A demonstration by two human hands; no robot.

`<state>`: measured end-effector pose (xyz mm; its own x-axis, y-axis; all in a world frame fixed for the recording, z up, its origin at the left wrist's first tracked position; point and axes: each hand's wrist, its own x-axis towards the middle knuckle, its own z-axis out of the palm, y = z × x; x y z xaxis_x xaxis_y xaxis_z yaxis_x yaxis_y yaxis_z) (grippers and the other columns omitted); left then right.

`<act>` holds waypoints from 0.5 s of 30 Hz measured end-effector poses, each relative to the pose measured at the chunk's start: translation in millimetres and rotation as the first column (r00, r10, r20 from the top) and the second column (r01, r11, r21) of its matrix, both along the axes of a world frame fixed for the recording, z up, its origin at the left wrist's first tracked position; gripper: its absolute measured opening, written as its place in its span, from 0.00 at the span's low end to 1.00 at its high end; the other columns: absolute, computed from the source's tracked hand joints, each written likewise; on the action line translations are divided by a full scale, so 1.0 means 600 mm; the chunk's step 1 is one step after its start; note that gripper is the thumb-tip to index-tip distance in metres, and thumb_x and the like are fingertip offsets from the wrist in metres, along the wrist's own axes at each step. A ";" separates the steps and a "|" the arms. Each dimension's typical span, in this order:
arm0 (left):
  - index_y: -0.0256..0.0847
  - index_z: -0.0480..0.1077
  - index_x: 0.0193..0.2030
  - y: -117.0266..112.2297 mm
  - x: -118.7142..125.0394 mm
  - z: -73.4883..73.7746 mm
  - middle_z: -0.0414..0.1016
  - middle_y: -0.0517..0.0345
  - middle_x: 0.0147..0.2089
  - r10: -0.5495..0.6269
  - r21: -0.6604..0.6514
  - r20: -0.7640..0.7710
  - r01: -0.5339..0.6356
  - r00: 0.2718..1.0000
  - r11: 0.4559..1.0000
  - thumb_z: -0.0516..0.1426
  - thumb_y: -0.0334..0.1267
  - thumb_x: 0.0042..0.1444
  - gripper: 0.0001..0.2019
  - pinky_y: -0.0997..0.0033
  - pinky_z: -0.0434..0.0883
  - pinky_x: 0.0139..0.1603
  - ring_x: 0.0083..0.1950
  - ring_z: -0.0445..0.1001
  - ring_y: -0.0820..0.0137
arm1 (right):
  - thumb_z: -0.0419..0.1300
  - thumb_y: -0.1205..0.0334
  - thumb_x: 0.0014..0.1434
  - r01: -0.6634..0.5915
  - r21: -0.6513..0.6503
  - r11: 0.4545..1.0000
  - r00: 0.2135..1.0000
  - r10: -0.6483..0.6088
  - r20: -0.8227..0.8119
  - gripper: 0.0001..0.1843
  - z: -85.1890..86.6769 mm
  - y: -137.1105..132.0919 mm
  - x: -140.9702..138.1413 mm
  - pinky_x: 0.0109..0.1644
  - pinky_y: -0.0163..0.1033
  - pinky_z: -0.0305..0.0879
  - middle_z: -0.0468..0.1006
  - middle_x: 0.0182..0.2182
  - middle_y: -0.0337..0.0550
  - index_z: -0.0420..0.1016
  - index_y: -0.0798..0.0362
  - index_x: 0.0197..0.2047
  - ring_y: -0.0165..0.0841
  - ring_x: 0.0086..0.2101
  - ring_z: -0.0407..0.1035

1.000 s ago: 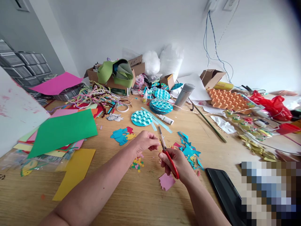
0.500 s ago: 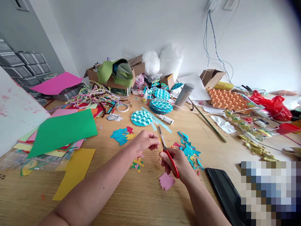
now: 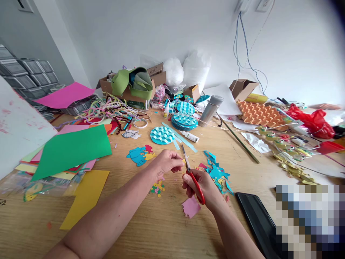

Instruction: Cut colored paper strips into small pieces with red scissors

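My right hand [image 3: 198, 183] is closed around the red handles of a pair of scissors [image 3: 198, 189], whose blades point away from me. Just left of the blades, my left hand [image 3: 170, 162] pinches a small yellow paper piece [image 3: 184, 162], mostly hidden by the fingertips. Below the hands lies a pink paper piece [image 3: 191, 207] with scalloped edges. Tiny round paper dots [image 3: 157, 188] in yellow, green and pink are heaped beneath my left wrist. Blue fish cut-outs [image 3: 137, 155] rest beyond my left forearm, and blue paper scraps [image 3: 217, 172] lie right of the scissors.
Coloured paper sheets [image 3: 75, 151] are stacked at left, near a yellow sheet [image 3: 86, 198]. A black phone [image 3: 256, 219] lies by my right forearm. Farther back stand wavy blue discs [image 3: 162, 135], a glue bottle [image 3: 191, 136], a grey flask [image 3: 211, 110] and a green stick [image 3: 239, 140].
The scissor blades and the fingers of my right hand have shifted very slightly beside the yellow paper piece. My left hand stays nearly in place, and the table items are unmoved.
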<state>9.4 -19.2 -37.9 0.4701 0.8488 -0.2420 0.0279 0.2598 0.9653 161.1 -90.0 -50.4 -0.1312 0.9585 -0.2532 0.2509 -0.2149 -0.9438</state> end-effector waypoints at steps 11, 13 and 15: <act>0.36 0.68 0.24 -0.001 0.001 -0.004 0.70 0.61 0.19 0.006 -0.054 0.089 -0.001 0.996 0.999 0.60 0.32 0.40 0.04 0.76 0.61 0.24 0.21 0.65 0.78 | 0.63 0.41 0.49 -0.015 0.023 1.000 1.000 0.015 -0.009 0.24 -0.004 0.000 0.001 0.19 0.30 0.60 0.74 0.18 0.39 0.70 0.56 0.24 0.28 0.17 0.68; 0.36 0.68 0.25 -0.001 0.001 -0.005 0.71 0.61 0.20 0.012 -0.067 0.106 -0.005 0.994 0.998 0.61 0.33 0.40 0.05 0.76 0.61 0.24 0.21 0.66 0.78 | 0.62 0.41 0.49 -0.015 0.024 1.000 1.000 0.015 -0.007 0.24 -0.004 0.000 0.001 0.18 0.30 0.59 0.73 0.18 0.39 0.70 0.56 0.24 0.28 0.16 0.68; 0.36 0.68 0.25 -0.001 0.001 -0.006 0.71 0.61 0.21 0.013 -0.074 0.117 -0.005 0.993 0.997 0.61 0.33 0.40 0.05 0.76 0.61 0.24 0.21 0.66 0.78 | 0.62 0.41 0.49 -0.015 0.023 1.000 1.000 0.016 -0.013 0.24 -0.003 -0.001 0.001 0.18 0.30 0.59 0.73 0.16 0.38 0.70 0.56 0.24 0.28 0.15 0.67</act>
